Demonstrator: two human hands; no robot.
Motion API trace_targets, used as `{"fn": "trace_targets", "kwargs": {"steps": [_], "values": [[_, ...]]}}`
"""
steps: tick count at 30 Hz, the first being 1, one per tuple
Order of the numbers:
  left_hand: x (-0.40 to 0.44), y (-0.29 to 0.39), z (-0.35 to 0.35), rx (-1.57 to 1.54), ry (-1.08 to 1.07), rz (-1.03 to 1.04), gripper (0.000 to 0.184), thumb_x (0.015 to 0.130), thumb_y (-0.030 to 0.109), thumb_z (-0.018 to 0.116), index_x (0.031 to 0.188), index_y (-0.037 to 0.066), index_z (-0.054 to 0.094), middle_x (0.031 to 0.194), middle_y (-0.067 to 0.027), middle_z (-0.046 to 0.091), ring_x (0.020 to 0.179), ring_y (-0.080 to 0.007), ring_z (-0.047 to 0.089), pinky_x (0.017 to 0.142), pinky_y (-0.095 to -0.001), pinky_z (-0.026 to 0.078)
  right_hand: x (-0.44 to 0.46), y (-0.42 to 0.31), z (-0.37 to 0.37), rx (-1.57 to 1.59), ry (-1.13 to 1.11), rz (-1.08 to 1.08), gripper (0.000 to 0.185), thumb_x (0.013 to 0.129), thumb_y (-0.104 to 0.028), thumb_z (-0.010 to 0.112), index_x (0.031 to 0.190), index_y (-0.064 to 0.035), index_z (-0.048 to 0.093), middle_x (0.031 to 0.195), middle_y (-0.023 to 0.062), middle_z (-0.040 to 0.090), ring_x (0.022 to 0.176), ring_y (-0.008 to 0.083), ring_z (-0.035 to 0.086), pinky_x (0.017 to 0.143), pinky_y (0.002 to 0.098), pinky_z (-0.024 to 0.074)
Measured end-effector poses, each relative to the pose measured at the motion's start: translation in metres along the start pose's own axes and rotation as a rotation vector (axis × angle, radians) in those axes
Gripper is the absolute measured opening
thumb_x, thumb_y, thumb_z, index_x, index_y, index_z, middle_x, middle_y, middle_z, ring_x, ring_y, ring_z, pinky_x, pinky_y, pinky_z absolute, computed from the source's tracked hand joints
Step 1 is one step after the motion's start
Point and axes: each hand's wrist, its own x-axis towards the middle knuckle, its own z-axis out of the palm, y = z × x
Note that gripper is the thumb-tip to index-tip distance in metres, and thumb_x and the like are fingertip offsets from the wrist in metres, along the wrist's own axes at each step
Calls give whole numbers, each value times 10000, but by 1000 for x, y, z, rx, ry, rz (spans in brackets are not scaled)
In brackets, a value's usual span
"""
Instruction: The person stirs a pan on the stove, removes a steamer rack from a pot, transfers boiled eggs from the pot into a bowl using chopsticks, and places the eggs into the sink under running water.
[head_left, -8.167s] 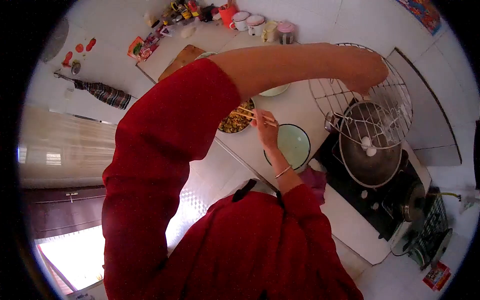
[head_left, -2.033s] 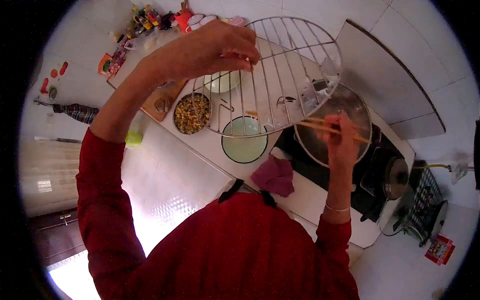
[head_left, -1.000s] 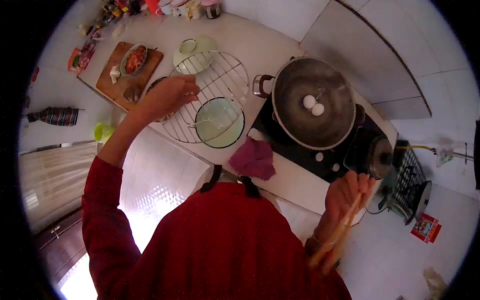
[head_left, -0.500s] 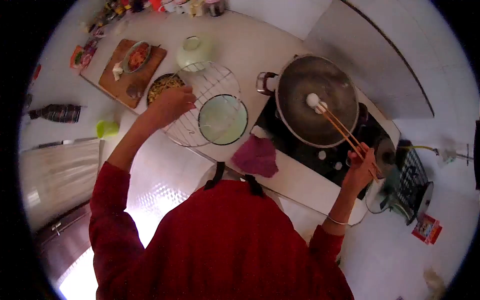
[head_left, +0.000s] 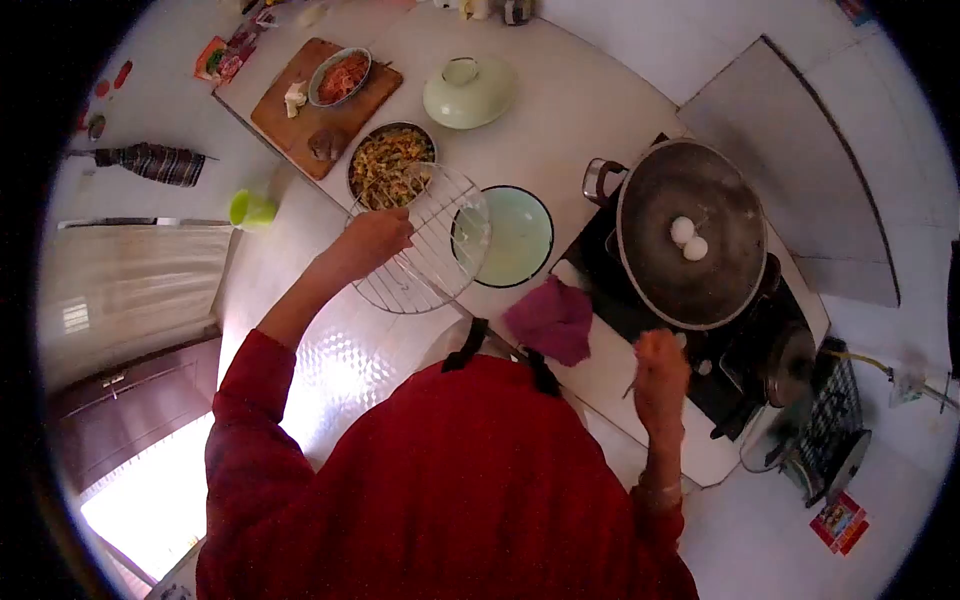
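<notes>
My left hand [head_left: 378, 238] grips the edge of a round wire rack [head_left: 432, 235], held tilted beside a bowl of chopped food [head_left: 390, 160] and partly over a pale green enamel bowl [head_left: 520, 235]. Closed and slightly blurred, my right hand [head_left: 660, 370] is in front of the stove. A short thin tip shows beside it, but I cannot make out what the hand holds. Two white eggs [head_left: 688, 238] lie inside a large pan [head_left: 690, 290] on the black stove [head_left: 625, 305].
A purple cloth [head_left: 552, 320] lies at the counter's front edge. Further left are a lidded green bowl [head_left: 470, 92] and a cutting board [head_left: 345, 125] bearing a bowl of reddish food [head_left: 342, 78]. A smaller lidded pot [head_left: 790, 365] stands right of the pan.
My right hand has drawn back from the eggs towards the counter's front, and the chopsticks no longer show clearly. My left hand still holds the rack, now lower relative to the food bowl.
</notes>
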Motion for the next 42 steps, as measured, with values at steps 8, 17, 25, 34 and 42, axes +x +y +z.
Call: {"fn": "trace_targets", "kwargs": {"steps": [8,17,25,34,42], "values": [[-25,-13,22,60,72,3,164,799,173,574,753,18,544,837,-109,510,778,-284,568,676,-383,482,76,-2,158,197,-62,-1,237,902,-203,474,875,15,563,768,244,566,711,404,562,599,439,442],[-48,-28,42,-16,113,-66,151,793,154,570,769,9,535,837,-115,510,780,-287,564,675,-388,480,127,11,220,417,-251,337,326,786,-243,569,692,68,590,628,243,570,608,386,582,557,432,451],[-58,-38,45,44,32,-110,145,793,158,561,795,14,557,847,-121,513,808,-282,560,687,-378,483,125,1,207,320,-189,308,300,797,-222,541,752,73,578,640,223,574,628,378,585,591,454,451],[-46,-47,57,35,-23,-213,121,790,145,567,789,24,564,863,-132,524,822,-302,561,710,-383,480,99,-18,78,439,43,178,274,843,-201,508,744,53,536,620,215,533,532,278,510,524,403,397],[-16,-25,63,-58,88,1,106,769,130,572,781,26,559,875,-132,526,818,-306,562,700,-384,475,78,84,-41,38,359,346,317,901,-205,471,776,70,565,619,211,564,487,282,529,494,390,408]]}}
